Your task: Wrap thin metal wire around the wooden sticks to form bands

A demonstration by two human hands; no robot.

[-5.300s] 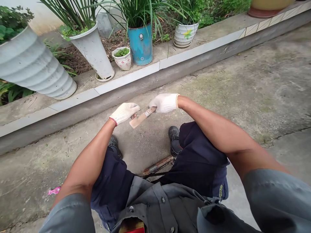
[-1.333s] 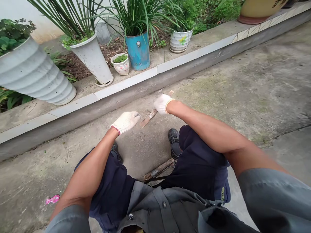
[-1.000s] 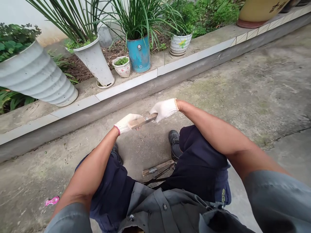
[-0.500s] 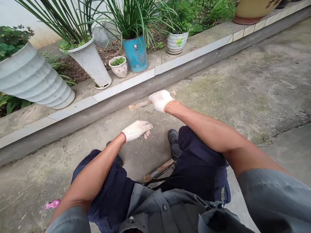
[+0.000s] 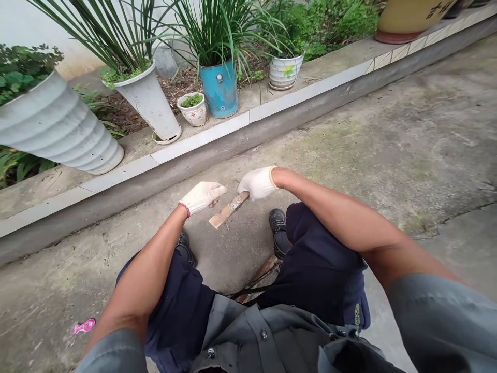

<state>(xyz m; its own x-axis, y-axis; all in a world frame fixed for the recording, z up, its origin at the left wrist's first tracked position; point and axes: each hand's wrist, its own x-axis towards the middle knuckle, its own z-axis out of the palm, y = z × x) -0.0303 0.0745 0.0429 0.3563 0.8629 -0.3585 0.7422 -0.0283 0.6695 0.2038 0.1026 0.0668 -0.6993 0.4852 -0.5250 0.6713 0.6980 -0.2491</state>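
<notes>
Both my hands wear white knit gloves. My right hand point(image 5: 257, 182) grips one end of a flat wooden stick point(image 5: 227, 211) with wire wound round its middle; the stick slants down to the left above the concrete ground. My left hand point(image 5: 202, 196) hovers just left of the stick with its fingers loosely curled, and I cannot see anything in it. I am crouching, with my black shoes point(image 5: 278, 224) under my hands. A second wire-wrapped wooden stick point(image 5: 261, 272) lies on the ground between my legs, partly hidden by my trousers.
A low tiled ledge point(image 5: 202, 139) runs across in front, carrying white ribbed pots point(image 5: 58, 127), a blue metal can planter point(image 5: 220, 88) and small painted pots point(image 5: 284, 71). A pink plastic bit point(image 5: 83, 326) lies on the ground at left. Bare concrete stretches to the right.
My right hand has swung the stick back down from near the ledge toward me. My left hand has risen slightly and sits beside the stick again.
</notes>
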